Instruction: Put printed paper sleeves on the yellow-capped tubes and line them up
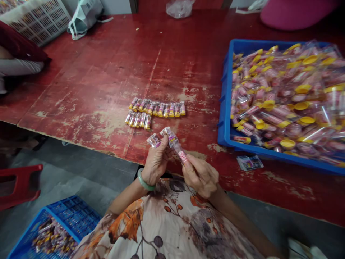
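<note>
My left hand [157,162], with a green bangle at the wrist, is closed on small printed cards [153,140]. Its thumb presses on another printed card [170,137], which lies against the upper end of a small clear tube [182,156] with pink printing. The tube's lower end sits in the pinched fingers of my right hand [201,175], which hide it. Beyond my hands, two rows of small tubes lie on the red table: a longer far row [159,108] and a shorter near row [138,120], with yellow ends toward me.
A blue crate [225,97] heaped with yellow-capped tubes stands at right, with a stack of printed cards [250,163] before it. A lower blue basket [72,216] holds more tubes. A red stool [23,185], white basket [51,21], bags and another person's arm [20,70] are at left.
</note>
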### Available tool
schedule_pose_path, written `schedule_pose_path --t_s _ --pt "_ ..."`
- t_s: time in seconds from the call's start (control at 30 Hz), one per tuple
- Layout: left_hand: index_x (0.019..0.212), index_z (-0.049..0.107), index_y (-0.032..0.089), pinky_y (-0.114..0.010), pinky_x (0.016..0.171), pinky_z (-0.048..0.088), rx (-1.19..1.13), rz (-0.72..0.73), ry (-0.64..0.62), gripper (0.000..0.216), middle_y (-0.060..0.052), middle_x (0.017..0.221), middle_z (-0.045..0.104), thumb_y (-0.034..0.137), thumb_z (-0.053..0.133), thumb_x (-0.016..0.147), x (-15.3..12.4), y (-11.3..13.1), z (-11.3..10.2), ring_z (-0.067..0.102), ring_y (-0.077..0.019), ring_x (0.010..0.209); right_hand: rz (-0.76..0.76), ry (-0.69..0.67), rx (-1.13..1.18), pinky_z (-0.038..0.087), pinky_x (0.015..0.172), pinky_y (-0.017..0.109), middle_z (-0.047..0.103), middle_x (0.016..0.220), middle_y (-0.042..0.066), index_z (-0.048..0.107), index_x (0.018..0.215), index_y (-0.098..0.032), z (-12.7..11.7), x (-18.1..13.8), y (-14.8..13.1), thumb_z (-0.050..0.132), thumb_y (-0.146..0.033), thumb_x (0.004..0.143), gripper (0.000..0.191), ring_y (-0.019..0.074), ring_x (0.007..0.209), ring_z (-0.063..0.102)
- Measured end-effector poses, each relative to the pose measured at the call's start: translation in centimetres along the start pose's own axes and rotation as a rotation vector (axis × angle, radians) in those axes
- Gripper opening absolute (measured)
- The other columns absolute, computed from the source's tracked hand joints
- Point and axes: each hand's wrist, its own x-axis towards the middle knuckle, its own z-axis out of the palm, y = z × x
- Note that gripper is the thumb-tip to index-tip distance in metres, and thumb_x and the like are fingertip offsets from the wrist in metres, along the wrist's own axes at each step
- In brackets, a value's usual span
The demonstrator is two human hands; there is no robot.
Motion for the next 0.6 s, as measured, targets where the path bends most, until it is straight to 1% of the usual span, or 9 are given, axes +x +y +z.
schedule_pose_path --t_s 0.1,0.17,0.2,0.27,0.37,0.4,0.43,0.5,0.6 --pt "0.081 0.066 0.013 -0.023 0.059 0.053 -0.002 -0.005 0.017 0.034 0.000 0.074 0.070 0.033 0.086 0.063 0.2 0.0 0.0 0.064 -0.0116 0.061 0.155 0.046 0.066 0.061 0.074 0.029 0.068 0.109 0.013 0.057 0.120 -0.014 0.2 0.8 -0.4 0.073 -0.011 0.081 0.042 0.0194 0.092 0.069" --pt "0.079 0.066 0.013 -0.024 0.059 0.053 0.012 -0.027 0.018 0.034 0.000 0.073 0.069 0.034 0.086 0.062 0.2 0.0 0.0 0.065 -0.0124 0.061 0.276 0.084 0.134 0.061 0.075 0.030 0.068 0.106 0.012 0.055 0.123 -0.014 0.3 1.3 -0.6 0.074 -0.012 0.080 0.046 0.0196 0.091 0.069" --pt "0.079 0.065 0.014 -0.024 0.058 0.053 0.014 -0.033 0.020 0.035 0.000 0.072 0.069 0.034 0.087 0.061 0.2 0.0 0.0 0.064 -0.0125 0.060 0.306 0.094 0.151 0.061 0.075 0.030 0.068 0.106 0.012 0.054 0.123 -0.015 0.3 1.5 -0.7 0.074 -0.013 0.081 0.047 0.0200 0.092 0.069" --pt "0.080 0.065 0.014 -0.024 0.058 0.053 0.011 -0.029 0.021 0.036 0.000 0.072 0.069 0.033 0.088 0.060 0.2 -0.1 -0.1 0.064 -0.0124 0.060 0.266 0.072 0.121 0.061 0.074 0.029 0.068 0.105 0.013 0.055 0.122 -0.013 0.3 1.5 -0.7 0.074 -0.013 0.081 0.045 0.0199 0.091 0.069" --pt "0.080 0.065 0.014 -0.024 0.059 0.053 0.000 0.007 0.026 0.036 0.000 0.072 0.069 0.034 0.088 0.060 0.1 -0.3 -0.2 0.065 -0.0129 0.061 0.084 0.001 0.016 0.060 0.072 0.029 0.068 0.105 0.015 0.058 0.114 -0.010 0.4 1.1 -0.5 0.071 -0.010 0.082 0.035 0.0205 0.089 0.069" --pt "0.079 0.064 0.014 -0.024 0.060 0.053 -0.005 0.021 0.031 0.036 0.000 0.073 0.070 0.034 0.088 0.060 0.1 -0.4 -0.1 0.066 -0.0134 0.062 0.042 -0.009 -0.001 0.059 0.071 0.030 0.068 0.105 0.017 0.059 0.112 -0.009 0.4 1.0 -0.4 0.070 -0.010 0.082 0.032 0.0210 0.089 0.069" --pt "0.079 0.064 0.014 -0.024 0.061 0.053 -0.010 0.033 0.035 0.035 -0.001 0.073 0.070 0.034 0.087 0.061 0.1 -0.4 -0.1 0.067 -0.0137 0.064 0.032 -0.012 -0.006 0.059 0.071 0.030 0.068 0.105 0.017 0.059 0.111 -0.008 0.4 0.9 -0.4 0.069 -0.010 0.082 0.031 0.0212 0.089 0.068" --pt "0.078 0.064 0.014 -0.024 0.062 0.053 -0.010 0.046 0.036 0.034 -0.001 0.073 0.070 0.034 0.086 0.063 0.1 -0.4 0.0 0.067 -0.0131 0.064 0.063 -0.004 0.009 0.059 0.070 0.029 0.068 0.105 0.016 0.059 0.110 -0.010 0.5 1.0 -0.4 0.071 -0.011 0.081 0.031 0.0213 0.090 0.069" --pt "0.078 0.063 0.015 -0.023 0.060 0.052 -0.010 0.048 0.031 0.032 0.002 0.071 0.069 0.033 0.086 0.064 0.3 -0.3 0.1 0.064 -0.0106 0.059 0.196 0.030 0.103 0.059 0.073 0.030 0.067 0.103 0.010 0.059 0.109 -0.018 0.8 1.3 -0.4 0.073 -0.011 0.079 0.034 0.0215 0.094 0.068"
